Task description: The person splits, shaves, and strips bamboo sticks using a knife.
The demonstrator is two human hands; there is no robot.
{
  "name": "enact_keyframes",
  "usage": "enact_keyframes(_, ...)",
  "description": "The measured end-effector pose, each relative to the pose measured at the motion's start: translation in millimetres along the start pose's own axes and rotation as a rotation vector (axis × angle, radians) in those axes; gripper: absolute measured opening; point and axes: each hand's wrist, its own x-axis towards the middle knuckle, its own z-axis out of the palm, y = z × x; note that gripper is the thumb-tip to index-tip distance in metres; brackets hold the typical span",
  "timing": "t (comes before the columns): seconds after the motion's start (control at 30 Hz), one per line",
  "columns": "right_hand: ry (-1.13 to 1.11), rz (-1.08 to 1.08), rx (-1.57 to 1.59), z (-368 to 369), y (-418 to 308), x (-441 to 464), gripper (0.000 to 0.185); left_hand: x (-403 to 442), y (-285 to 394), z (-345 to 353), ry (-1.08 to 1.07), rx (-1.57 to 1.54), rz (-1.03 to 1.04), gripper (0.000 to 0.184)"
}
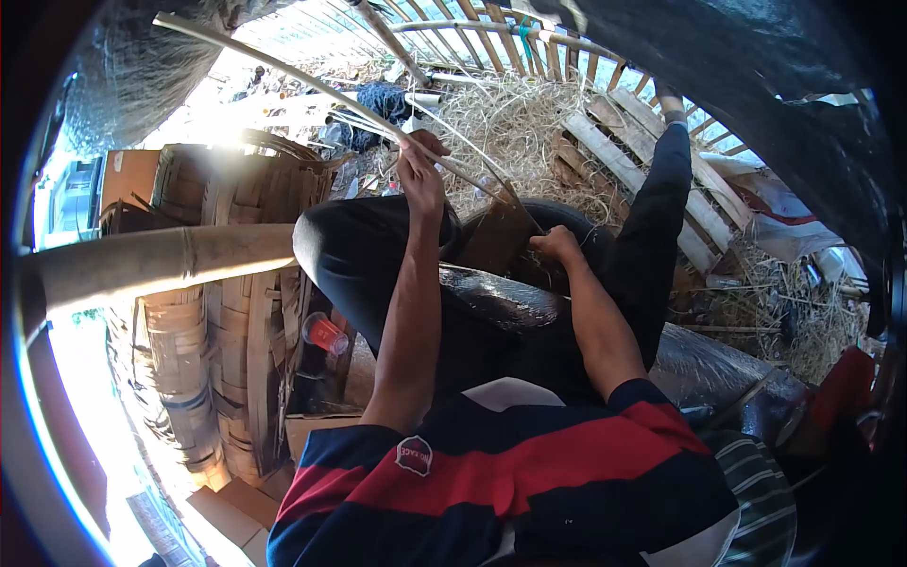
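Note:
My left hand [421, 165] is closed around a long pale bamboo strip [283, 71], which runs from the upper left down past the hand toward the middle. A thinner strip [458, 135] slants down beside it. Lower and to the right, my right hand [556, 243] is closed at the handle end of a thin dark blade [527, 215]; its fingers hide the handle. The blade's upper part meets the lower end of the strips, above a brown block [494, 236] between my legs.
A thick bamboo pole [170, 265] crosses the left side, over woven bamboo panels [179, 378]. A red cup [326, 335] lies near my left knee. Wooden slats [642, 175] and straw-like shavings [515, 118] lie ahead, before a bamboo fence [501, 42].

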Motion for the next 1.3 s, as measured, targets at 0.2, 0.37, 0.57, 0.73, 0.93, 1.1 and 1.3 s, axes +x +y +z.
enact_keyframes(0.2,0.104,-0.039,-0.018,-10.5,5.7,-15.2,0.060,1.3,9.7,-3.9,-0.013,-0.157,-0.059,0.050)
enact_keyframes(0.37,0.082,-0.058,0.361,-17.4,7.3,-28.8,0.035,13.4,54.3,8.3,0.000,-0.559,-0.369,0.049)
enact_keyframes(0.57,0.106,-0.115,0.834,-36.4,-10.5,-75.4,0.020,31.0,62.3,11.7,-0.141,-0.816,-0.518,0.031)
enact_keyframes(0.73,0.149,-0.095,0.990,-34.2,-3.7,-71.1,0.020,15.3,50.0,17.4,-0.156,-0.630,-0.753,0.028)
enact_keyframes(0.93,0.178,-0.178,0.943,-32.7,-11.3,-79.2,0.022,-0.9,38.5,10.4,-0.132,-0.493,-0.768,0.028)
enact_keyframes(1.1,0.152,-0.365,0.842,-28.1,-19.6,-74.2,0.024,-37.7,22.8,11.4,-0.136,-0.235,-0.815,0.031)
enact_keyframes(1.3,0.143,-0.380,0.848,-17.5,-22.5,-66.2,0.024,-146.4,46.1,-4.6,-0.393,0.014,-0.757,0.041)
